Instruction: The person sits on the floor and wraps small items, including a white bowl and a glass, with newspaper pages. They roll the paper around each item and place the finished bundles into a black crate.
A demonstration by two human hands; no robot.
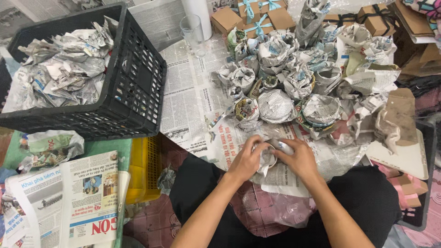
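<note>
Newspaper sheets [188, 98] are spread over the floor as a work surface, seen from above by a seated person whose dark-clothed knees frame the lower part of the view.

1. Position of the work item. A newspaper-wrapped bundle [272, 154] is held just in front of the knees, at the near edge of the spread sheets. It is located between the two hands, with both in contact with it.

2. Edges and open room. Directly beyond the bundle, a dense cluster of wrapped cups [275, 78] occupies the middle and right of the paper; the nearest of them is just beside the hands. Small brown gift boxes [257, 18] with ribbon are stacked at the far edge. A clear drinking glass [192, 33] is placed upright to the far left of the cluster. A black plastic crate [133, 87] filled with crumpled newspaper is set to the left, well apart from the hands. A strip of bare newspaper is left open between the crate and the cluster. A folded stack of newspapers [82, 197] is laid at the lower left.

3. Hands. The left hand [245, 160] is curled around the left side of the bundle, fingers closed on the paper. The right hand [301, 158] is cupped over the right side, fingers pressed onto the wrapping. Both are kept close together, clamped on the bundle.
</note>
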